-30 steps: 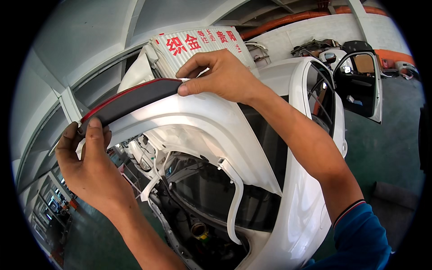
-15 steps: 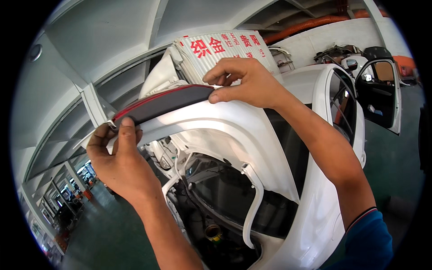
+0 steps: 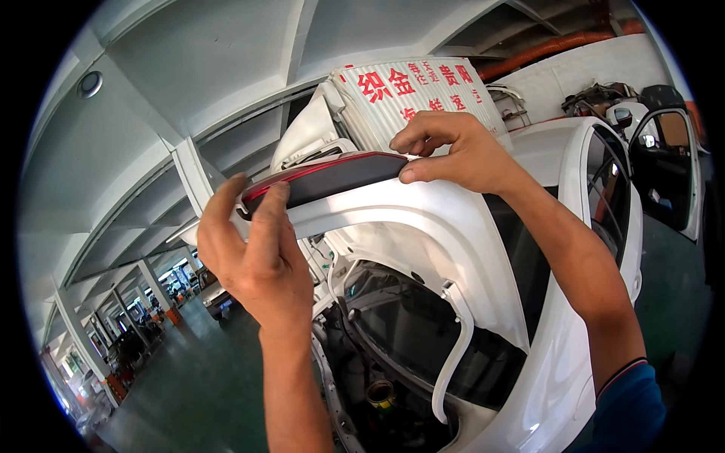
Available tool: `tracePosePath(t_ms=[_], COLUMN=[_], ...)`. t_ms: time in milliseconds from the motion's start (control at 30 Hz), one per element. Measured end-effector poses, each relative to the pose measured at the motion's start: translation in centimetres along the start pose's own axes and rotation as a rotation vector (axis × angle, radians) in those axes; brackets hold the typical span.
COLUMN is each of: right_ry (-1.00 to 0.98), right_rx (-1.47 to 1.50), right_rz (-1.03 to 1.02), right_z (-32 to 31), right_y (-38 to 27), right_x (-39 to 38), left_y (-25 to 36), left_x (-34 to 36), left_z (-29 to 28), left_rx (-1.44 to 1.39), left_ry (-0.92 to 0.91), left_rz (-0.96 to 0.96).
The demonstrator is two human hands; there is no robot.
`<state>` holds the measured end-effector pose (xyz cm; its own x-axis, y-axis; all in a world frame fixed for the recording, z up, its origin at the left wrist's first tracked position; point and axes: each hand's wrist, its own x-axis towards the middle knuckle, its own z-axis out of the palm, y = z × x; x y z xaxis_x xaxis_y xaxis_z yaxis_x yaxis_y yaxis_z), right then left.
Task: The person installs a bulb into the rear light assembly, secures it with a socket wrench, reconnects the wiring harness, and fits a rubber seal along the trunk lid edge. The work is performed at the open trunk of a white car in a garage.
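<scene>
A long lamp strip [image 3: 340,180] with a red lens and a dark grey housing lies along the upper edge of a raised white car lid [image 3: 393,202]. At its left end is my left hand [image 3: 260,253]; the thumb side presses the dark face and a finger reaches over the end. I hold the pointed right end in my right hand [image 3: 461,155], thumb below and curled index finger above. The back of the lamp strip, and any fingers behind it, are hidden.
Below the lid are a curved white hinge arm [image 3: 459,355], dark glass [image 3: 411,317] and a round yellowish container [image 3: 381,394]. The white car body [image 3: 574,309] extends right, near an open car door [image 3: 668,170]. A truck box [image 3: 393,94] stands beyond.
The whole view has shifted, so the scene sits further right. My left hand's fingers have spread and changed their hold at the lamp's left end. My right hand keeps its grip.
</scene>
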<state>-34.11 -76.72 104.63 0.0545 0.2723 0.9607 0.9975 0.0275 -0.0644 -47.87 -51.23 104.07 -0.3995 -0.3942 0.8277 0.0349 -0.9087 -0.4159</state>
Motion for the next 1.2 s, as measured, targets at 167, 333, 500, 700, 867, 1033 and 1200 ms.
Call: tracePosePath(t_ms=[167,333,500,700,867,1033,1200], right_ry=[-0.015,-0.008,-0.015,-0.011,-0.016,0.003,-0.011], right_rx=[0.031,0.02,0.014,0.046,0.056,0.054,0.043], right_rz=[-0.02,-0.046,-0.07,-0.074,-0.116,-0.151,-0.157], right_z=[0.0,0.0,0.0,0.3,0.4,0.5,0.3], right_y=[0.2,0.5,0.6,0.8,1.2,1.7,1.8], right_x=[0.0,0.0,-0.2,-0.2,-0.3,0.0,-0.2], left_y=[-2.9,-5.0,-5.5,-5.6,-5.5,-5.6,-5.7], left_x=[0.7,2.1,2.7,3.0,3.1,3.1,3.0], left_z=[-0.4,-0.4,-0.4,-0.6,-0.5,-0.4,-0.1], left_rx=[-0.042,-0.15,-0.307,-0.353,-0.375,-0.411,-0.407], left_ry=[-0.224,-0.334,-0.414,-0.449,-0.47,-0.485,-0.487], left_rz=[0.212,0.318,0.27,0.267,0.246,0.221,0.249])
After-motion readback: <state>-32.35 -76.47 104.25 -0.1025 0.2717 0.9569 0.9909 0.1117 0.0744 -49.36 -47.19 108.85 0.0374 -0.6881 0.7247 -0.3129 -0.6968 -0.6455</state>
